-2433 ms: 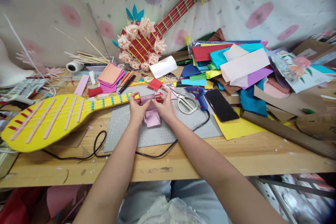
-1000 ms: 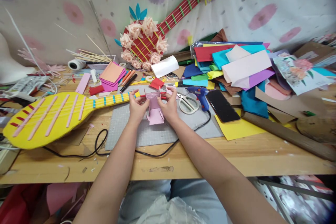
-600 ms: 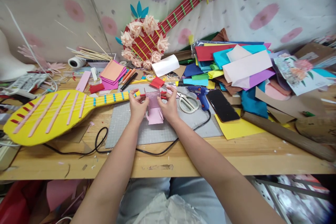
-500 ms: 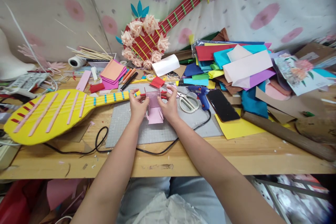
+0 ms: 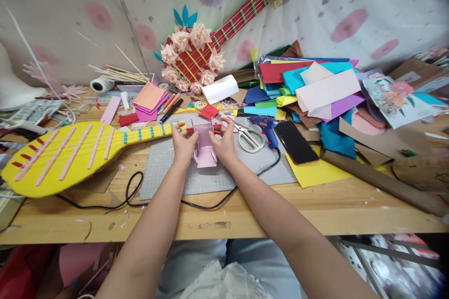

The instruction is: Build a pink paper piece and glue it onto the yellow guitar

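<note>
Pink up front: looking at pink card piece (image 5: 206,156), held centrally betw. both hands over grey cutting mat (image 5: 159,180), prob. for easy reach & a good view. Can't tell if touching mat or just above it.

Pinching its L side w/ grip of L hand (image 5: 183,147), thumb & fingers pressed in by one of the red rods (image 5: 190,129); doing likewise on R side w/ R hand (image 5: 224,145). Can't make out exact fingertip contact. Gripping from opp. sides, prob. to stop twisting & keep it level; leaving near flap untouched.

See white-handled scissors (image 5: 250,139) just R of R hand, then blue glue gun (image 5: 267,130), then phone (image 5: 295,142) partly on yellow sheet (image 5: 315,175); prob. set there for quick R-hand reach. Note slack black cord (image 5: 210,208) along near side of mat, likely loose for free movement of gun.

See yellow instrument (image 5: 66,149) flat on bench (image 5: 157,231) to L, prob. to leave mid-mat usable, & red instrument (image 5: 191,63) propped up at back, maybe to save room.
</note>
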Demonstrator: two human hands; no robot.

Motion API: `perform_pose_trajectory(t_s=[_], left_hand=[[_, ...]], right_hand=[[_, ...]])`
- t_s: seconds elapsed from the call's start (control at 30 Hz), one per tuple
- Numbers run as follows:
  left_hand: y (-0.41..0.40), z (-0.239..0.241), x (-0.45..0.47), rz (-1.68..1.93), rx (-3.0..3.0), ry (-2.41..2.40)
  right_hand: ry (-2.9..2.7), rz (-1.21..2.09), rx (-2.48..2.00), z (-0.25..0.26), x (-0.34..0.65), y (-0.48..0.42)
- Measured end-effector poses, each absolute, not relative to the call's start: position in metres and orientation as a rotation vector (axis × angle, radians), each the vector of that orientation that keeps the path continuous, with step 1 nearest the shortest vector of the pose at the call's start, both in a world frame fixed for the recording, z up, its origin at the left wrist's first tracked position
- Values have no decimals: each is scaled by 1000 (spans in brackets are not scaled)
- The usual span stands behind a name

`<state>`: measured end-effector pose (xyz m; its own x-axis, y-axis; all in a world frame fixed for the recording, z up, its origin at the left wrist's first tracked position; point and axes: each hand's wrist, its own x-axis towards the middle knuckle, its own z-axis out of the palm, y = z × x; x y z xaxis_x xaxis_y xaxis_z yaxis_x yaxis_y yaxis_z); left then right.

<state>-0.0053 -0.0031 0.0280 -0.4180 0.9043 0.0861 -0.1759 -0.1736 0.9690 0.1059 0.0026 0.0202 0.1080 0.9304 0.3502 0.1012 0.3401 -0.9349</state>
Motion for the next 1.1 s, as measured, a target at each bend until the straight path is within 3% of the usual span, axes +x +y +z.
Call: perform_pose_trajectory(t_s=[0.83, 1.1], left_hand=[[3, 26, -12, 1707, 832, 1325], [4, 23, -19, 1756, 870, 1327]], right_hand=[[-1396, 1007, -924, 15, 117, 5], [-1072, 1210, -989, 13, 129, 18]])
